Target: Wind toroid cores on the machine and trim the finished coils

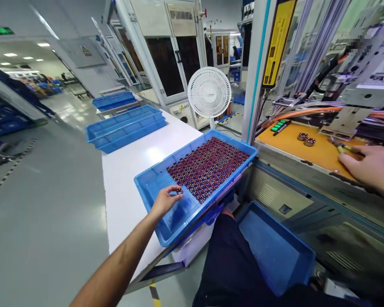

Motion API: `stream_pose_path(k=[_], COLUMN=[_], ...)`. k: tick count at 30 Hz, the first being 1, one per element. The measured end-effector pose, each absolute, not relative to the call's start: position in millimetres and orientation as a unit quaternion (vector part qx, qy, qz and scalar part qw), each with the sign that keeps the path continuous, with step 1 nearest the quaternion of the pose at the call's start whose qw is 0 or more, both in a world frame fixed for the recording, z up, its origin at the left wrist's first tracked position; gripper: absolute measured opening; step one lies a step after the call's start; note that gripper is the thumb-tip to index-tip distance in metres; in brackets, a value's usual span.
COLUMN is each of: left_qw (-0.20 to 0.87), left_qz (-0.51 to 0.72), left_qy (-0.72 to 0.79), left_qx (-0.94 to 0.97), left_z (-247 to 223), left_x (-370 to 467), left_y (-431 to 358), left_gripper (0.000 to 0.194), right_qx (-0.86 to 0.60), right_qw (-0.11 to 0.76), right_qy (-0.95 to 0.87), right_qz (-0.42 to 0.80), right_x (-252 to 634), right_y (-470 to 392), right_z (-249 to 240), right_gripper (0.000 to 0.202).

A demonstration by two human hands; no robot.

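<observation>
We pinch a small round part point(179, 191) between the thumb and fingers of our left hand point(167, 200), the grip narrow. Our right hand point(373, 165), well apart to the right, closes around a tool with yellow-green handles point(341, 148); how tightly, we cannot tell.

Under the left hand lies a blue tray point(149, 185). Beyond the hand and to its right, packed parts point(209, 168), dark red and metallic, cover most of the tray floor in close rows. Below and right of the hand, at a lower level, sits a blue bin point(272, 251), its floor showing. Farther off, beyond the hand and to its left, we see stacked blue trays point(126, 127).

Around the left hand we have a bare stretch of tray floor, bounded by the near and left rims. Left of those rims, the white table point(128, 183) gives open room to its edge.

Left of our right hand, two metal rings point(306, 139) stand on an orange surface point(289, 138). Straight beyond the tray stands a white fan point(209, 92), with machine cabinets point(171, 47) behind it and grey floor point(60, 204) far left.
</observation>
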State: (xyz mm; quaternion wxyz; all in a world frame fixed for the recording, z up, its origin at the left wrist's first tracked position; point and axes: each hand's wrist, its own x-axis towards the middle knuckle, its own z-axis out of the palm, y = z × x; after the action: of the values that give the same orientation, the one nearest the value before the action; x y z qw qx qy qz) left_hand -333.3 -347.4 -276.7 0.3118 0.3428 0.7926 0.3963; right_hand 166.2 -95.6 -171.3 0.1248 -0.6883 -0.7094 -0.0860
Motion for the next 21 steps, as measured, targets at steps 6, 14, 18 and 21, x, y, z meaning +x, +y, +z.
stream_pose_path(k=[6, 14, 18, 21], left_qw=[0.247, 0.194, 0.170, 0.136], left_qz=[0.214, 0.146, 0.134, 0.118], left_qy=[0.856, 0.868, 0.869, 0.860], left_qx=[0.401, 0.433, 0.445, 0.478], left_z=[-299.2, -309.7, -301.9, -282.1], left_x=[-361.8, -361.2, -356.0, -345.1], left_y=[-317.5, -309.1, -314.4, -317.9], left_gripper=[0.034, 0.036, 0.032, 0.027], right_qx=[-0.714, -0.708, -0.704, -0.690], right_qw=[0.089, 0.109, 0.125, 0.136], right_qy=[-0.692, -0.695, -0.694, -0.706], right_qz=[-0.056, -0.064, -0.081, -0.088], right_x=[157.7, 155.7, 154.7, 155.1], right_y=[-104.8, -107.6, -107.7, -110.1], right_z=[-163.2, -163.5, -166.3, -168.9], right_gripper=[0.054, 0.052, 0.047, 0.041])
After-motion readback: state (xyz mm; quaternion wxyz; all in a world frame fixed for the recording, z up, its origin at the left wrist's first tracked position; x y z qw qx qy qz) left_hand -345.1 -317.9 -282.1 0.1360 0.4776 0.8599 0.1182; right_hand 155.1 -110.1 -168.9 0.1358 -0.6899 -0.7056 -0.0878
